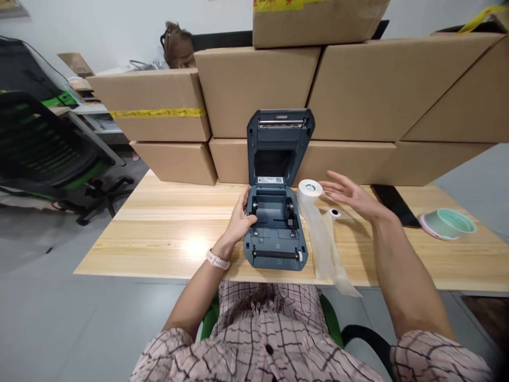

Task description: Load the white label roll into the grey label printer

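Note:
A dark grey label printer (pixel 271 228) stands on the wooden table with its lid (pixel 278 146) raised and its inside bare to view. My left hand (pixel 240 218) grips the printer's left wall, thumb over the rim and fingers along the outside. To the right of the printer is a white label roll (pixel 310 188), its pale strip trailing toward me. Beside it lies a thinner roll (pixel 334 213) with a dark core, and its loose strip hangs past the table's front edge. My right hand (pixel 350 195) hovers just right of the white roll, fingers stretched out, holding nothing.
Cardboard boxes (pixel 254 90) are stacked along the table's back. A black phone (pixel 394 205) and a mint-green bowl-like container (pixel 451 223) lie to the right. A black office chair (pixel 47 148) stands at the left. Another person's head (pixel 178 45) shows behind the boxes.

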Motion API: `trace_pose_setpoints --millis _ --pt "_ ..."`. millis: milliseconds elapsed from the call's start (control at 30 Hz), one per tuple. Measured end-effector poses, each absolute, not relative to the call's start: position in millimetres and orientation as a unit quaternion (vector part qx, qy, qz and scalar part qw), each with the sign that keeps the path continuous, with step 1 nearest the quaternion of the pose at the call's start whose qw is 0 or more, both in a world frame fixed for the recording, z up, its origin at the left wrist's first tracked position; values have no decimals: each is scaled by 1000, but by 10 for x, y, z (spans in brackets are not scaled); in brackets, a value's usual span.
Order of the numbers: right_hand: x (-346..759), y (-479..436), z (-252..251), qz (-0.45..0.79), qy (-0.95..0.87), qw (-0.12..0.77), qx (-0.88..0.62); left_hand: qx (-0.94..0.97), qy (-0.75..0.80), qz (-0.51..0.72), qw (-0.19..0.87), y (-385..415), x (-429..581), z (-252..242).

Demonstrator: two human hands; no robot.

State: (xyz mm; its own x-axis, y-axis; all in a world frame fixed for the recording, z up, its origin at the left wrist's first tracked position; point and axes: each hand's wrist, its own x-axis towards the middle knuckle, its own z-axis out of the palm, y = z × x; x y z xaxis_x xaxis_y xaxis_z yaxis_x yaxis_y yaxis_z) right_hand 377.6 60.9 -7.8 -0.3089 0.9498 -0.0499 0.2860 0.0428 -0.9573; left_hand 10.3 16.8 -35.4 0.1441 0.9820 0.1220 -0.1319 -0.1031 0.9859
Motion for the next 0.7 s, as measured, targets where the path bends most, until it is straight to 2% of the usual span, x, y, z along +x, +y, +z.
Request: trace_pose_setpoints --millis 167,267,400,467,533,600,700 --pt "3954 266 -374 557 -627 265 -475 537 404 522 524 158 114 -321" --pt "3893 182 -455 552 -627 307 -456 537 399 528 524 162 123 -325" --pt "3891 32 -140 534 -637 398 -388 537 407 525 519 157 125 -319" --pt "3753 -91 157 518 -672 391 -357 542 412 522 513 149 121 -309" --pt "3431 -194 432 456 -748 337 -345 547 411 523 508 145 116 -304" --pt "2986 -216 596 333 -829 259 -368 550 408 523 507 150 111 -310" --pt "2388 -77 585 185 -886 190 -380 550 406 523 509 172 111 -335"
